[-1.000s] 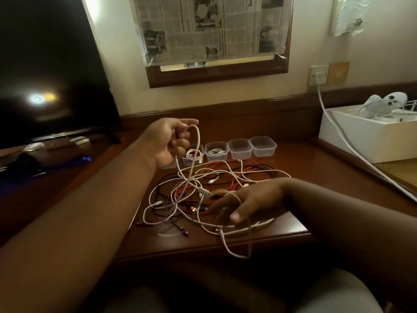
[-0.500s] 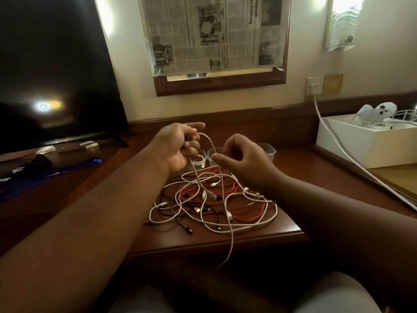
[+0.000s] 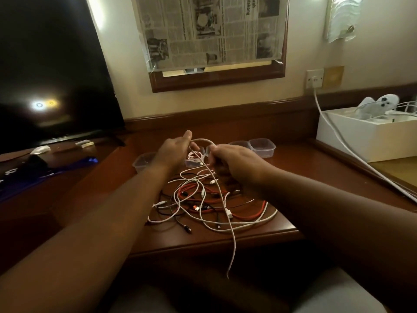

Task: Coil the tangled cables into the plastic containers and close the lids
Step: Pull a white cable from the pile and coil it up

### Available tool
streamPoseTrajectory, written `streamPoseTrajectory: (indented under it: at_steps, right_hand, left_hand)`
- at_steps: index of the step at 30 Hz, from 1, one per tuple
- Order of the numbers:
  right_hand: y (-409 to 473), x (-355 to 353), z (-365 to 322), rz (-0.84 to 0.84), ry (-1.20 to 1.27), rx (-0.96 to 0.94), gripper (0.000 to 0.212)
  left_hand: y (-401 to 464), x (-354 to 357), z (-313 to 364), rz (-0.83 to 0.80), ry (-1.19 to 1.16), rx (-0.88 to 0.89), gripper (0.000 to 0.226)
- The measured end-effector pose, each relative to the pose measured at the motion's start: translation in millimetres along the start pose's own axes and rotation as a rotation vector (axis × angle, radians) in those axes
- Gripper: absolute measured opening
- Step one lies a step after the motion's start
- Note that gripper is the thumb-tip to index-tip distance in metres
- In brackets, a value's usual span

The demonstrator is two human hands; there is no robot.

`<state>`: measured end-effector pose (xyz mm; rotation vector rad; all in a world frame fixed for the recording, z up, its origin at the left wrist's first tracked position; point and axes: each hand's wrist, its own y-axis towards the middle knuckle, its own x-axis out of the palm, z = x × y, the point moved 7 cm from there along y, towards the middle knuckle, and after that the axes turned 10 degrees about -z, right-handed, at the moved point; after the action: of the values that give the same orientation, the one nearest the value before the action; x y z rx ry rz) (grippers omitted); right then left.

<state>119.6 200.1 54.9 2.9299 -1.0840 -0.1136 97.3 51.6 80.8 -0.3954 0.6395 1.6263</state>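
Both hands up over the table [image 3: 259, 231], glossy dark wood w/ rounded front edge. Left hand [image 3: 174, 150] and right hand [image 3: 234, 159] each grip the same white cable [image 3: 222, 197], thin & braided-looking; it arcs between them in a small loop, the tail hanging past the table edge. Below: pile of cables [image 3: 203, 204], white, red, black, loosely knotted. Behind, a row of clear plastic containers [image 3: 262, 147], square w/ rounded corners; one probably holds a coiled cable, view dim. Vs 0.5 s ago: hands moved further forward, closer together, loop tighter.
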Motion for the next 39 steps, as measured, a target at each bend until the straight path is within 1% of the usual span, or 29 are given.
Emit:
streamPoseTrajectory:
  at_steps: [2, 4, 6, 8, 9, 10, 11, 12, 13, 14, 15, 16, 17, 18, 19, 20, 21, 22, 24, 26, 27, 28, 30, 32, 33, 34, 36, 37, 39]
  right_hand:
    - [3.0, -4.7, -0.1, 0.002, 0.187, 0.018, 0.032]
    - [6.6, -5.0, 3.4, -0.029, 0.314, 0.056, 0.032]
    - [7.2, 5.6, 8.6, -0.173, 0.379, 0.128, 0.034]
    - [6.6, 18.9, 3.5, -0.333, 0.442, 0.106, 0.036]
    - [8.6, 20.2, -3.8, -0.355, 0.489, 0.046, 0.035]
    - [10.9, 17.9, -12.9, -0.335, 0.538, -0.026, 0.034]
    - [15.0, 9.7, -20.2, -0.265, 0.563, -0.100, 0.033]
    - [18.6, -3.0, -26.6, -0.163, 0.530, -0.179, 0.033]
    - [20.2, -17.1, -35.3, -0.042, 0.407, -0.263, 0.031]
    - [19.5, -34.4, -41.7, 0.095, 0.179, -0.333, 0.028]
    - [18.3, -45.4, -50.0, 0.213, -0.151, -0.369, 0.024]
    - [18.0, -48.0, -55.5, 0.270, -0.512, -0.357, 0.020]
    - [21.9, -44.3, -52.7, 0.237, -0.818, -0.262, 0.016]
    - [27.7, -42.3, -40.9, 0.158, -1.050, -0.116, 0.012]
    - [32.0, -42.5, -26.7, 0.090, -1.192, 0.010, 0.011]
    - [32.6, -41.3, -16.4, 0.051, -1.267, 0.061, 0.011]
    - [32.7, -40.8, -7.3, 0.029, -1.251, 0.076, 0.010]
    - [31.1, -37.9, -1.0, 0.012, -1.218, 0.085, 0.013]
    - [27.5, -33.7, 15.4, -0.032, -1.055, 0.173, 0.019]
    - [26.7, -31.8, 30.1, -0.091, -0.737, 0.258, 0.030]
    - [24.2, -31.4, 37.0, -0.109, -0.498, 0.320, 0.039]
    - [20.9, -29.7, 43.8, -0.167, -0.315, 0.379, 0.046]
    - [15.7, -18.4, 52.2, -0.364, -0.032, 0.413, 0.055]
    - [13.2, -4.2, 49.1, -0.554, 0.263, 0.348, 0.055]
    - [12.6, 1.9, 44.0, -0.611, 0.391, 0.293, 0.052]
    - [12.8, 6.7, 39.1, -0.644, 0.504, 0.235, 0.048]
    - [14.0, 12.7, 32.5, -0.661, 0.685, 0.122, 0.042]
    - [14.4, 14.5, 30.0, -0.649, 0.732, 0.076, 0.042]
    - [15.9, 13.8, 25.8, -0.583, 0.725, -0.021, 0.041]
  left_hand:
    - [-1.7, 4.7, -0.3, 0.017, -0.082, 0.117, 0.059]
    - [-1.6, 10.0, -2.0, 0.026, -0.217, 0.194, 0.052]
    - [0.3, 16.2, -5.4, -0.004, -0.370, 0.209, 0.041]
    - [-2.9, 35.5, -9.6, -0.098, -0.547, 0.117, 0.034]
    - [-7.8, 49.4, -11.1, -0.152, -0.614, 0.045, 0.032]
    - [-14.8, 63.9, -11.3, -0.209, -0.664, -0.025, 0.031]
    - [-19.6, 77.7, -13.1, -0.274, -0.677, -0.065, 0.033]
    - [-24.2, 90.3, -14.4, -0.355, -0.673, -0.071, 0.037]
    - [-29.6, 99.7, -12.8, -0.436, -0.657, -0.051, 0.041]
    - [-32.5, 105.6, -12.4, -0.495, -0.628, -0.028, 0.042]
    - [-32.9, 105.6, -13.1, -0.511, -0.575, -0.012, 0.041]
    - [-31.3, 101.9, -13.1, -0.489, -0.509, -0.001, 0.040]
    - [-27.9, 95.3, -13.6, -0.440, -0.414, 0.008, 0.037]
    - [-23.3, 87.4, -14.5, -0.384, -0.296, 0.021, 0.035]
    - [-19.9, 79.2, -15.1, -0.342, -0.160, 0.038, 0.031]
    - [-17.1, 71.8, -15.7, -0.317, -0.029, 0.062, 0.027]
    - [-15.1, 66.5, -15.9, -0.310, 0.084, 0.096, 0.024]
    - [-15.0, 63.4, -15.3, -0.313, 0.163, 0.139, 0.021]
    - [-20.1, 61.9, -11.5, -0.310, 0.201, 0.230, 0.013]
    - [-25.2, 62.1, -10.1, -0.288, 0.174, 0.291, 0.016]
    - [-25.4, 60.4, -13.0, -0.265, 0.136, 0.296, 0.016]
    - [-26.2, 58.9, -15.0, -0.242, 0.071, 0.290, 0.017]
    - [-27.3, 60.0, -24.0, -0.236, -0.188, 0.224, 0.024]
    - [-30.7, 72.5, -34.2, -0.256, -0.647, 0.136, 0.017]
    - [-33.4, 79.7, -35.7, -0.258, -0.841, 0.097, 0.016]
    - [-35.0, 85.8, -39.2, -0.244, -0.963, 0.051, 0.018]
    - [-39.3, 94.8, -37.6, -0.219, -1.084, -0.010, 0.029]
    - [-40.8, 98.5, -35.3, -0.207, -1.131, -0.041, 0.028]
    - [-42.9, 103.4, -31.0, -0.171, -1.156, -0.105, 0.035]
